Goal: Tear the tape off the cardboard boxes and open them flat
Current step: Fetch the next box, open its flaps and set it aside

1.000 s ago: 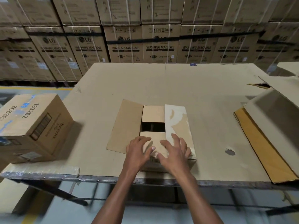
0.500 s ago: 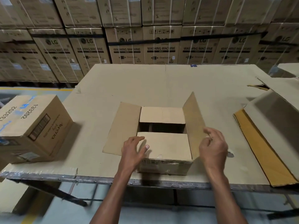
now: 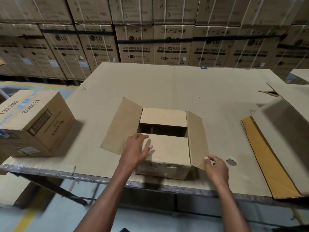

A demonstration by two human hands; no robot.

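- Head view puts the open cardboard box (image 3: 164, 148) at lower centre of the frame, on the cardboard-covered table (image 3: 167, 84), near its front edge.
- I see both long flaps folded outward: the left flap (image 3: 121, 125) lies nearly flat, the right flap (image 3: 197, 139) slopes down.
- The two short flaps are folded inward, with a dark gap between them.
- My left hand (image 3: 135, 150) rests with spread fingers on the near short flap (image 3: 168, 149).
- My right hand (image 3: 216, 166) pinches the right flap's near corner.
- A closed printed box (image 3: 33, 123) sits at the left edge; flattened cardboard (image 3: 274, 148) lies at right.
- Stacked LG washing machine cartons (image 3: 172, 46) fill the top of the frame.
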